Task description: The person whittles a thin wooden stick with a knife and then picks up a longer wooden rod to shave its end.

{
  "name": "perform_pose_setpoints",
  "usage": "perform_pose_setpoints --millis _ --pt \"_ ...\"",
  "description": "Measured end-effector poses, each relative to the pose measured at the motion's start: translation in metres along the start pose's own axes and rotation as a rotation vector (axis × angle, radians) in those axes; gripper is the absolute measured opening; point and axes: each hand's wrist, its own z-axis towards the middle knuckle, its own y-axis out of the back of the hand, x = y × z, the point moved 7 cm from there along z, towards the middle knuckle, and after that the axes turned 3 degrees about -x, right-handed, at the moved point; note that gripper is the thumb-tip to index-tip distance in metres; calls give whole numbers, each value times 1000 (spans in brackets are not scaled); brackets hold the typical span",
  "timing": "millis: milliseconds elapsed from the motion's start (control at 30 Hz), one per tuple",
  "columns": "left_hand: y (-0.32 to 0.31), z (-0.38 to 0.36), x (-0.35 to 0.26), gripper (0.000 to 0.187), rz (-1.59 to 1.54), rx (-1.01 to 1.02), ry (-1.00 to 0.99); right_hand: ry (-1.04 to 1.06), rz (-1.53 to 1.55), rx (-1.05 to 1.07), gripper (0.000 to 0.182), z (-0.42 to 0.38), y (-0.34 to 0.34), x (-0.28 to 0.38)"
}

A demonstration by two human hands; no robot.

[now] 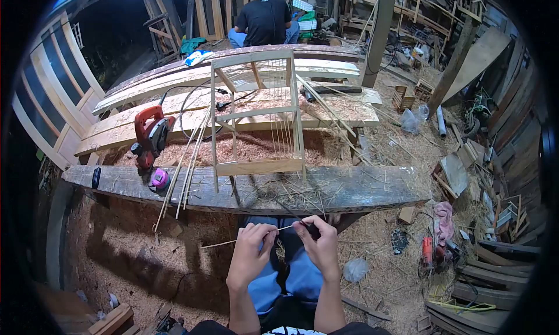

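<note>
My left hand [254, 246] is closed on a thin bamboo strip [219, 244], which sticks out to the left over my lap. My right hand [318, 243] is closed at the strip's right end, around a dark knife-like tool [286, 209] whose narrow part points up and left toward the bench. Its exact shape is hard to make out. Just beyond my hands, a wooden frame [256, 167] with thin strips along its right side stands on the worn plank bench [372, 186]. Loose bamboo strips [189, 163] lean across the bench left of the frame.
A red power planer [152, 134] and a pink-and-black round object [159, 179] sit at the left. Long boards [105, 131] lie behind the bench. A person [265, 20] sits with their back turned. Shavings cover the floor; a red tool [428, 250] lies right.
</note>
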Motion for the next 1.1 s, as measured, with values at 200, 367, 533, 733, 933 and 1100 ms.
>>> perform_pose_setpoints --millis 200,367,533,733,933,1100 --pt "12 -1 -2 7 108 -22 -50 -2 14 55 25 -2 -6 8" --pt "22 0 -6 11 227 -209 -74 -31 107 146 25 -8 -18 8" --pt "32 -4 -12 20 145 -562 46 -34 225 74 23 -13 -24 25" --pt "-5 -2 19 18 -800 -360 300 -87 359 15 22 -18 -35 26" --pt "-14 -4 19 16 -1061 -375 302 -145 393 191 14 -22 -52 10" --pt "-21 -7 27 17 -1132 -366 365 -133 369 315 21 -23 -53 6"
